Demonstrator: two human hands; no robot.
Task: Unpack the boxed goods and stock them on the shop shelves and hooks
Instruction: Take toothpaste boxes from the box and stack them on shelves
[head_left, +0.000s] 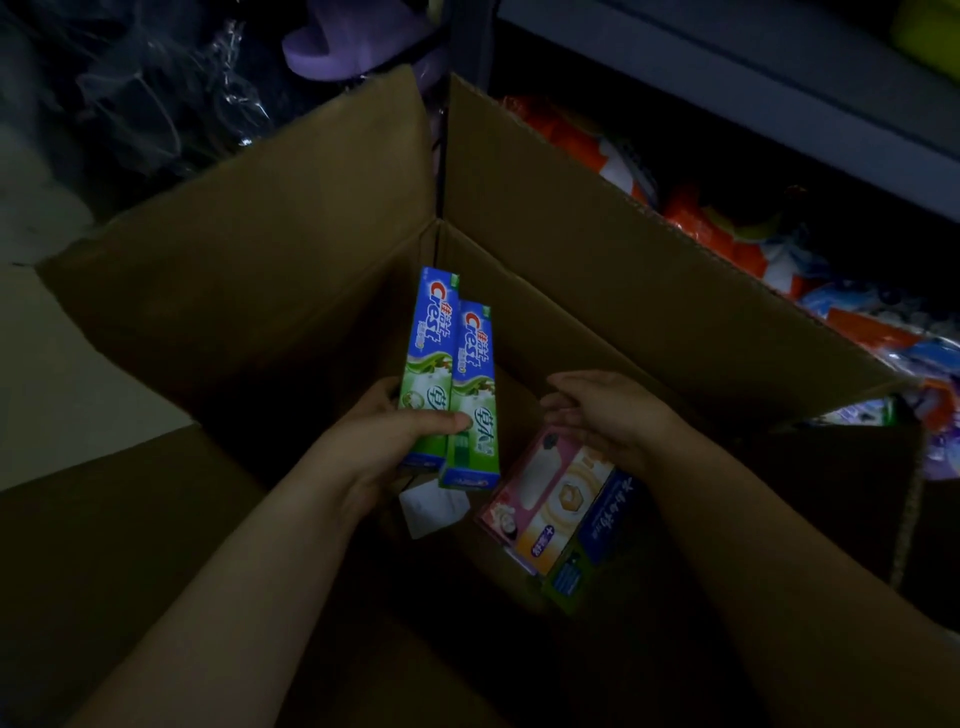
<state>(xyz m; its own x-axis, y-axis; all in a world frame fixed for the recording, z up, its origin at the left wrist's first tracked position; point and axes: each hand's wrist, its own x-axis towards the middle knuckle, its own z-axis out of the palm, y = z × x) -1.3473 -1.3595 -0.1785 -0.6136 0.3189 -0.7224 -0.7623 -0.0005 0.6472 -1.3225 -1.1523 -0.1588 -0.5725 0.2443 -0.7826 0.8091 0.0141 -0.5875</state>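
Left grip (387, 441) clasping two toothpaste boxes (451, 379), carton (597, 270) beneath

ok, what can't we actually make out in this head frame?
- Carton floor: too dark.
- Pink box: top end under the right hand; held or not, unclear.
- Toothpaste boxes: lower left covered by the left hand.
- Shelf: cut off by the frame edge.

Lighting is running dim throughout. A pale floor (57, 364) is showing beyond the fingers to the left. A grey shelf (779, 78) is crossing the upper right, with orange and blue packets (727, 228) lying beneath it. Clear plastic wrapping (156, 104) is sitting at upper left beside a purple item (322, 47).
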